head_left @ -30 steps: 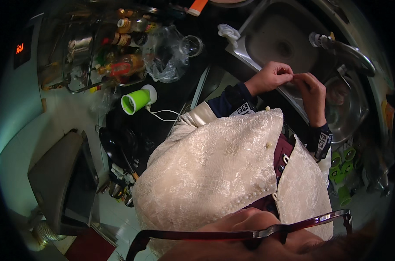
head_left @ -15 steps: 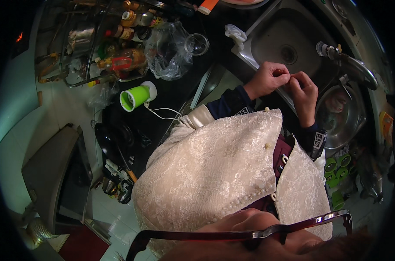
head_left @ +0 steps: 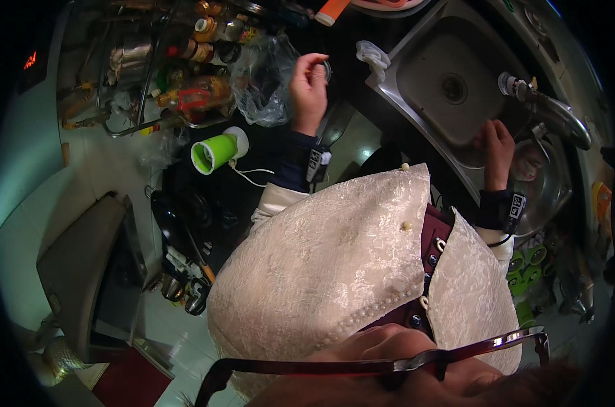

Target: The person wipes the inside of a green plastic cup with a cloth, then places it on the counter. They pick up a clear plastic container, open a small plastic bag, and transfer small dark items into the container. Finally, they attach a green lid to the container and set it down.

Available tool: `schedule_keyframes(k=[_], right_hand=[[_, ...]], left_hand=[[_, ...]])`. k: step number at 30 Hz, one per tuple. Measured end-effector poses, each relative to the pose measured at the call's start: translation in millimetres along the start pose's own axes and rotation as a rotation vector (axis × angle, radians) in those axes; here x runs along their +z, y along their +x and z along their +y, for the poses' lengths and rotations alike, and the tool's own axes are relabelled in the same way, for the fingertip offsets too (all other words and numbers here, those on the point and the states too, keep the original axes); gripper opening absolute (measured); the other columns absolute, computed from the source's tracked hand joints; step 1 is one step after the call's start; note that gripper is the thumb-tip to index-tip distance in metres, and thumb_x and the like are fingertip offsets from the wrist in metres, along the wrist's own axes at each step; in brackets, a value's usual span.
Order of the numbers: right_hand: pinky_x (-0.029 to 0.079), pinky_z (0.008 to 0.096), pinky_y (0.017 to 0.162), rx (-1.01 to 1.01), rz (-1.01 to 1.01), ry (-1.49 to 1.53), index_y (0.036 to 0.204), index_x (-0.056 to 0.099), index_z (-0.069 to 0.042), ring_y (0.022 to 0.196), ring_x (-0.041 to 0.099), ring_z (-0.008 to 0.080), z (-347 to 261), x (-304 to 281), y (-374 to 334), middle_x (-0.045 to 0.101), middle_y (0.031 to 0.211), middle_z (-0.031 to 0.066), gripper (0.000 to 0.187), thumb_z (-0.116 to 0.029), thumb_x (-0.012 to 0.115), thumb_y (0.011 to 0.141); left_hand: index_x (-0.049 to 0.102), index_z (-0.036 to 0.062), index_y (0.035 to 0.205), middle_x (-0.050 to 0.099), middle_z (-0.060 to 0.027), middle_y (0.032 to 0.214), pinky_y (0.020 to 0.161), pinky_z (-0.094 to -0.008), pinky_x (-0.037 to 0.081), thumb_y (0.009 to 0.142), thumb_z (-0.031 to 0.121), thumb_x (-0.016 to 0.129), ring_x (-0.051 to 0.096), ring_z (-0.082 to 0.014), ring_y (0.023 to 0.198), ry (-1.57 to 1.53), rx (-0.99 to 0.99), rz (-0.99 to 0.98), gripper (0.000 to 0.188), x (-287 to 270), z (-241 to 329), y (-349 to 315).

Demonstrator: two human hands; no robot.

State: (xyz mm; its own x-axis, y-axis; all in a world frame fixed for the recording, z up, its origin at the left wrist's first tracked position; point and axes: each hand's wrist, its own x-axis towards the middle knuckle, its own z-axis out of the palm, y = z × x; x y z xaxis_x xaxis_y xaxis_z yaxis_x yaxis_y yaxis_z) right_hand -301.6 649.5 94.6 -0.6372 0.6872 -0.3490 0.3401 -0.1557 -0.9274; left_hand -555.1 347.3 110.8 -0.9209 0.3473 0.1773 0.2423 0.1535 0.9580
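My left hand [head_left: 309,93] is over a clear plastic cup [head_left: 329,70], hiding most of it. Its fingers curve over the cup, with a gap showing between thumb and forefinger and nothing visible in it. Beside that hand lies a crumpled clear plastic bag [head_left: 261,88]. At the near right edge of the steel sink [head_left: 426,112], my right hand [head_left: 495,144] is closed, fingertips drawn together. Whether something small is pinched there I cannot make out. The sink basin and its drain lie just beyond this hand.
A green and white cup-shaped device [head_left: 216,152] with a white cord stands left of my left arm. Several bottles [head_left: 202,95] fill a rack at upper left. A curved faucet [head_left: 555,112] reaches over the sink's right side, near a metal bowl [head_left: 545,180].
My hands were together at the sink's near edge, pinching something small and reddish-brown. The left has moved left to the clear cup; the right has shifted slightly right.
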Motion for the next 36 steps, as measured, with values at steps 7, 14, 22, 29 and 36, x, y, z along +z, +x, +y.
schedule_keyframes(k=[7,14,22,29,36], right_hand=[[0.045,0.0258,0.06,-0.075,0.046,-0.136,0.097,0.066,-0.001,0.066,0.057,0.0093,47,-21,12,0.063,0.076,0.0026,0.015,-0.014,0.061,0.092],[0.05,0.0336,0.062,-0.141,0.101,-0.319,0.099,0.071,-0.001,0.069,0.066,0.0168,74,-21,10,0.067,0.075,0.0112,0.022,-0.02,0.064,0.091],[0.051,0.0455,0.065,-0.015,0.121,-0.528,0.085,0.074,-0.002,0.066,0.067,0.032,68,-4,-7,0.068,0.073,0.02,0.038,-0.039,0.064,0.089],[0.054,0.0423,0.073,-0.188,0.14,-0.464,0.092,0.072,-0.002,0.083,0.07,0.035,78,6,-13,0.071,0.087,0.0186,0.023,-0.023,0.066,0.085],[0.054,0.0493,0.079,-0.101,0.195,-0.459,0.093,0.074,-0.01,0.09,0.069,0.0389,97,5,-21,0.072,0.092,0.0167,0.02,-0.021,0.06,0.083]], left_hand=[[0.063,0.0066,0.094,0.06,-0.0061,0.094,0.08,-0.0364,0.048,0.089,0.007,0.069,0.058,-0.0253,0.089,0.543,0.316,0.06,0.008,-8,-48,16],[0.069,0.0123,0.096,0.063,-0.005,0.102,0.094,-0.0453,0.044,0.078,0.017,0.078,0.056,-0.0295,0.107,0.815,0.446,0.053,0.021,-8,-68,16],[0.061,0.0094,0.131,0.059,-0.0157,0.127,0.102,-0.052,0.042,0.064,0.045,0.092,0.05,-0.0374,0.123,1.05,0.502,-0.018,0.082,-30,-77,22],[0.059,0.0134,0.138,0.06,-0.0118,0.131,0.103,-0.0551,0.041,0.068,0.051,0.087,0.052,-0.0354,0.125,1.192,0.502,-0.193,0.084,-41,-99,32],[0.06,0.0055,0.131,0.06,-0.0162,0.127,0.101,-0.0513,0.044,0.07,0.04,0.085,0.057,-0.0383,0.118,1.108,0.497,-0.209,0.074,-37,-103,43]])
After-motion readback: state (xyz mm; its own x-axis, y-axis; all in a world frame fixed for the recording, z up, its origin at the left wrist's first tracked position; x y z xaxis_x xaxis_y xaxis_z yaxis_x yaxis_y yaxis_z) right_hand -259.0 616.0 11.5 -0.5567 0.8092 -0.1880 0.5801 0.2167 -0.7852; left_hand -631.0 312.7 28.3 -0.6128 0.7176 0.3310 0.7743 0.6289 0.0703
